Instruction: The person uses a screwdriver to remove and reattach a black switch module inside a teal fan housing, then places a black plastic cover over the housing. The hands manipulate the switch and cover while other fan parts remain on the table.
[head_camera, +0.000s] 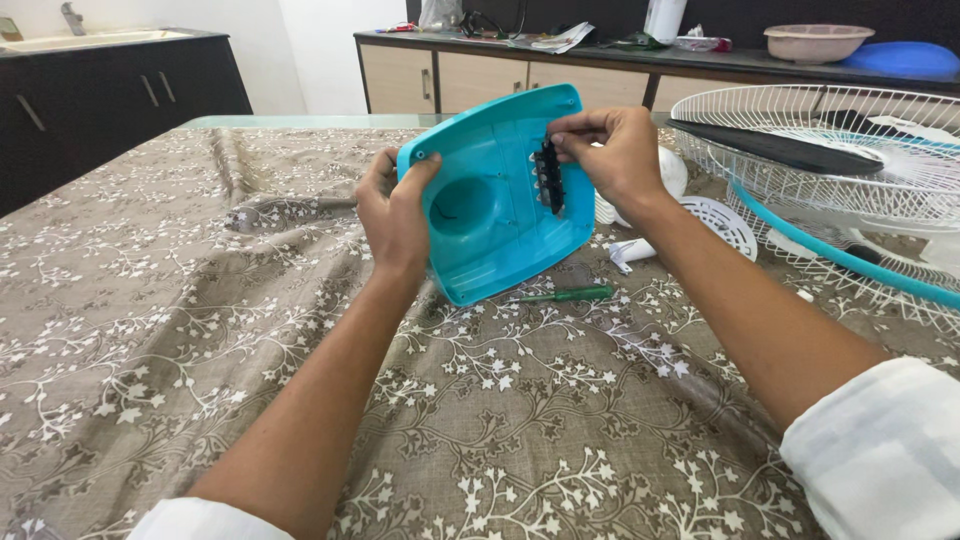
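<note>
My left hand is curled closed around the left edge of a turquoise plastic fan base cover, thumb pressed on its inner face. My right hand pinches a black switch block between thumb and fingertips, holding it against the cover's right part. I hold the cover up just above the tabletop, tilted, its hollow inner side facing me. Its long axis runs from the near right corner up to the far left corner, and a round recess sits near the middle.

Under the cover, a green-handled screwdriver lies on the brown floral tablecloth. To the right lie small white plastic parts, a white wire fan guard and a turquoise ring. Far left stands a dark cabinet with a sink; far right, a counter carries a pink bowl.
</note>
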